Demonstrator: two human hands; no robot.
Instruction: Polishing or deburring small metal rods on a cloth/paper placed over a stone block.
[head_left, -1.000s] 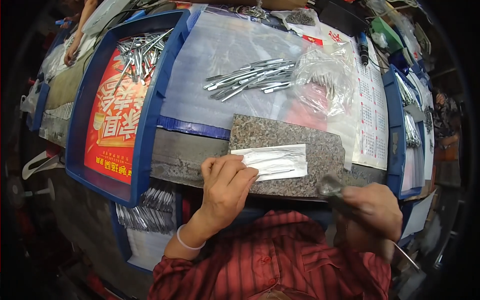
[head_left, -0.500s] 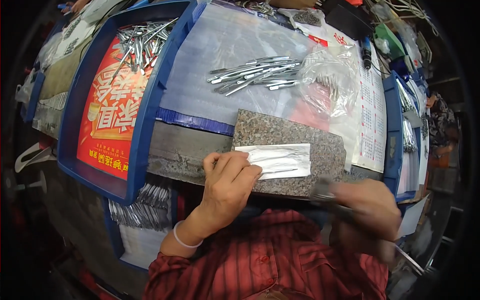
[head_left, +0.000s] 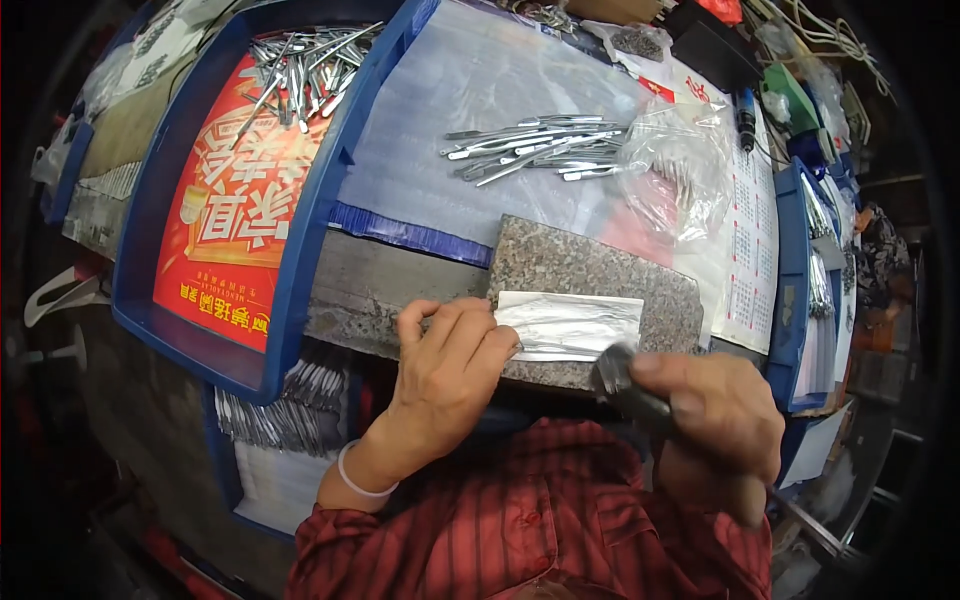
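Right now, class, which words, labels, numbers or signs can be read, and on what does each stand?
Described, not copied:
Red sheet in the blue tray: large white characters, smaller yellow ones, legible.
White sheet at right: calendar-like grid, too small to read.
White paper beyond the clear bag: a large red character.

You're in a metal-parts workshop: blue tray (head_left: 325, 190) w/ loose metal pcs (head_left: 312, 75), pile of rods (head_left: 545, 150) on plastic sheet (head_left: 400, 180), stone slab (head_left: 560, 262) before you, white cables (head_left: 835, 47) far R.
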